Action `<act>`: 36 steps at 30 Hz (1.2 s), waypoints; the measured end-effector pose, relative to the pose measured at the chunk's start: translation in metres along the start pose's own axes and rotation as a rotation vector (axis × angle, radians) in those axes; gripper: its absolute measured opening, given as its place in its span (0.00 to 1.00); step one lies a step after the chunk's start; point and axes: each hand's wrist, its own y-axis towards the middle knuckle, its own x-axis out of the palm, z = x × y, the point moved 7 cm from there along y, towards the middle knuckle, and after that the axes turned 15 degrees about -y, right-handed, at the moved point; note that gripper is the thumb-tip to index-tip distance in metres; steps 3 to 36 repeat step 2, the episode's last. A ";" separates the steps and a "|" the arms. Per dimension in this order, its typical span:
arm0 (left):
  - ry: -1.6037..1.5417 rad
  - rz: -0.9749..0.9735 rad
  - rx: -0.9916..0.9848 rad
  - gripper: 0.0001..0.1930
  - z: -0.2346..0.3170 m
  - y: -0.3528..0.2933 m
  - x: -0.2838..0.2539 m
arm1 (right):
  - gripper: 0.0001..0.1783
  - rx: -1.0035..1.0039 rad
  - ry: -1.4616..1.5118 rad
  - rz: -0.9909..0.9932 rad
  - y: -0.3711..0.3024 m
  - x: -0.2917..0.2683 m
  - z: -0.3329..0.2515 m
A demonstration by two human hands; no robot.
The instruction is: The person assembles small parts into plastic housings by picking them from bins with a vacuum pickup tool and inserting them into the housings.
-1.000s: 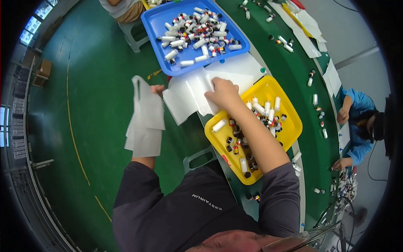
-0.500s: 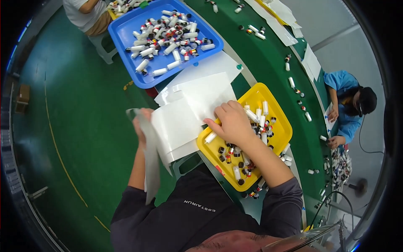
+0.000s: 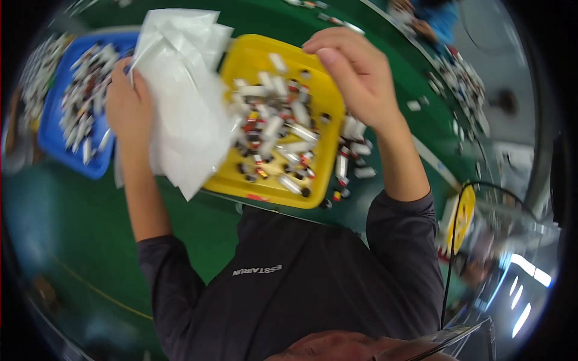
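My left hand grips the left edge of a loose, creased bunch of glossy white sheets. The sheets overlap the left side of a yellow tray. In that tray lies a heap of small white cylinders with black, red and gold parts. Past the tray's far right corner, my right hand is raised with its fingers bent and the thumb near the forefinger. Nothing shows in it, though motion blurs the fingertips.
A blue tray full of similar cylinders stands at the left. More loose cylinders lie right of the yellow tray. The green belt carries scattered pieces. Across it, a person in a blue sleeve works beside another heap.
The view has swung, so the trays appear farther left. The white sheets are lifted and bunched in my left hand. My right hand has left the sheets and risen beyond the yellow tray.
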 end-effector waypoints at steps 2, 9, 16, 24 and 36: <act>0.546 -0.306 0.064 0.21 -0.020 0.006 0.053 | 0.08 0.096 -0.124 0.108 -0.048 -0.064 0.022; 0.546 -0.306 0.064 0.21 -0.020 0.006 0.053 | 0.08 0.096 -0.124 0.108 -0.048 -0.064 0.022; 0.546 -0.306 0.064 0.21 -0.020 0.006 0.053 | 0.08 0.096 -0.124 0.108 -0.048 -0.064 0.022; 0.546 -0.306 0.064 0.21 -0.020 0.006 0.053 | 0.08 0.096 -0.124 0.108 -0.048 -0.064 0.022; 0.546 -0.306 0.064 0.21 -0.020 0.006 0.053 | 0.08 0.096 -0.124 0.108 -0.048 -0.064 0.022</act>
